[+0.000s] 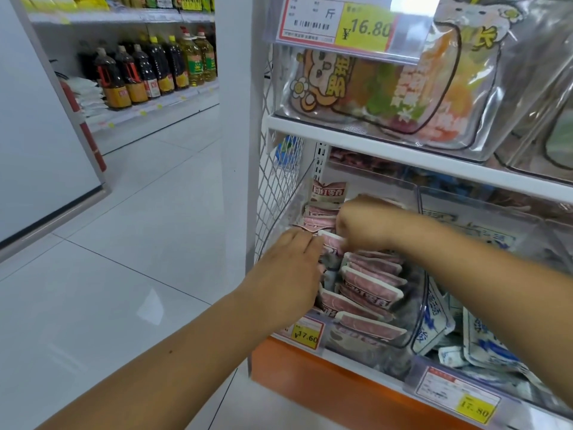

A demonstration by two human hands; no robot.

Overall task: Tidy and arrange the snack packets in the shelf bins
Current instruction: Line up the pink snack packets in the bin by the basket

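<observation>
Left hand (pixel 288 268) rests open against packets (pixel 369 283); right hand (pixel 362 225) pinches a packet (pixel 333 242). Likely risk: row below hands slumps over bin (pixel 418 305) front.

Clear glossy plastic bin (pixel 417 305); shiny film snack packets (pixel 372 282); white metal mesh panel (pixel 273 193); glossy floor tiles (pixel 124 259).
</observation>
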